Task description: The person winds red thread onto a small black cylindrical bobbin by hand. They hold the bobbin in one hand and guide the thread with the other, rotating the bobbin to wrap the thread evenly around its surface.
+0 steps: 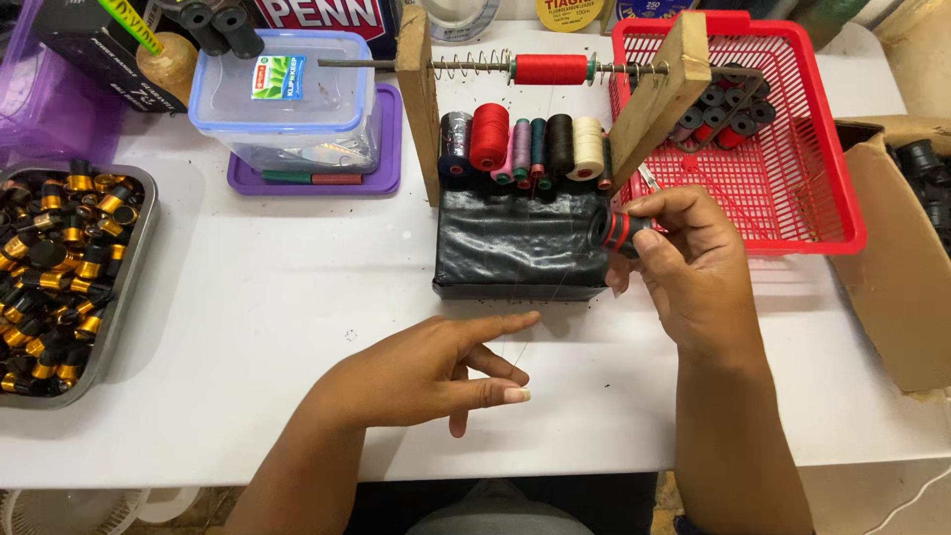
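My right hand [693,267] holds a small black spool wound with red thread [616,232] just right of a black block [520,248]. My left hand [436,369] hovers over the white table [277,297] below the block, fingers spread; a very thin thread seems to run by its fingertips, and I cannot tell if it is pinched. On the block stand several thread cones [525,147] in red, black, cream and other colours. Above them a red spool [551,68] sits on a metal rod with a spring between two wooden uprights [662,91].
A red plastic basket [792,198] with several black and red spools stands at the right. A metal tray [129,287] of black and gold spools lies at the left. A clear lidded box [287,99] on a purple lid stands behind. A cardboard box [892,277] is at the far right.
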